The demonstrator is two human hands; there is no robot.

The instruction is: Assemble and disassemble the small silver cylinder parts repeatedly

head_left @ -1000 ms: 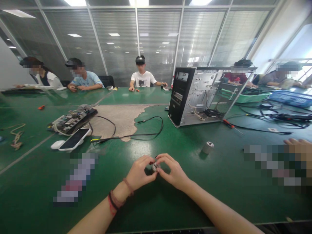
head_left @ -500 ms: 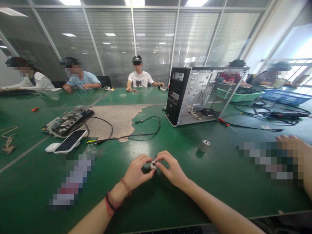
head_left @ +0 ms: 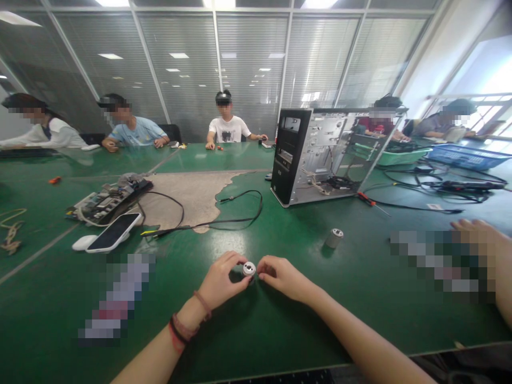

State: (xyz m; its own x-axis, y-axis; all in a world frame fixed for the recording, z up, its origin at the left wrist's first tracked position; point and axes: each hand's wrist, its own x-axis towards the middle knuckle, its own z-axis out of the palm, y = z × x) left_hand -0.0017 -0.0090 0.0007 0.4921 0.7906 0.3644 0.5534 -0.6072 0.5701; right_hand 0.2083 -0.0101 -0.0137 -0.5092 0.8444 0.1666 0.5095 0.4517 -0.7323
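My left hand (head_left: 226, 277) holds a small silvery metal cylinder (head_left: 249, 269) between thumb and fingers, just above the green table. Dark holes show in the cylinder's round top face. My right hand (head_left: 282, 274) is just right of it, thumb and index finger closed together at the tips. Whether those fingertips hold something small, I cannot make out. A second metal cylinder (head_left: 334, 238), of similar look, stands upright on the table beyond my right hand.
An opened computer case (head_left: 316, 160) stands ahead, with a screwdriver (head_left: 372, 201) beside it. Leftward lie a circuit board assembly (head_left: 110, 200), a phone (head_left: 114, 233) and a black cable (head_left: 240, 220). Another person's hand (head_left: 476, 234) rests at right. Several people sit around the table.
My right fingertips have come off the top of the cylinder and moved slightly right. The cylinder's top face now shows more fully in my left hand.
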